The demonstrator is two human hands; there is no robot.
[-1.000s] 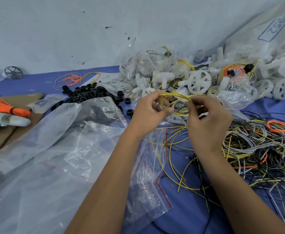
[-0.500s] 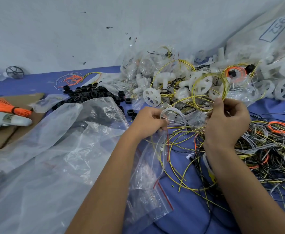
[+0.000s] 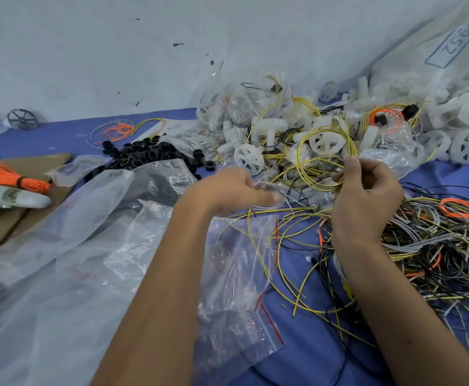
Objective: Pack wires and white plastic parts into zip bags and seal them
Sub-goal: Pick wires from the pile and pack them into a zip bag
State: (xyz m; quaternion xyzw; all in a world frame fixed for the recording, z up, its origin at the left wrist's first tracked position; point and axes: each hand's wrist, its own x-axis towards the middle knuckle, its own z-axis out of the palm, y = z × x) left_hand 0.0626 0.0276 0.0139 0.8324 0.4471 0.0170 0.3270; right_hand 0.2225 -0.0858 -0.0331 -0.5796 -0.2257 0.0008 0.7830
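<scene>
At twelve to two o'clock, against the wall, a heap of filled bags [image 3: 236,107] and loose white plastic wheels [image 3: 248,158] shows that some packing looks done, but plenty is left. At three to four o'clock a big tangle of wires [image 3: 433,246] still lies loose on the blue table [image 3: 305,346]. Empty zip bags [image 3: 238,280] sprawl from six to nine o'clock under your forearms, unfilled and unsealed. Your right hand [image 3: 366,199], just right of centre, pinches a coil of yellow wire [image 3: 325,160] and holds it up. Your left hand [image 3: 227,190], at centre, curls round a small pale wire loop [image 3: 272,188]. Neither bundle is in a bag yet.
</scene>
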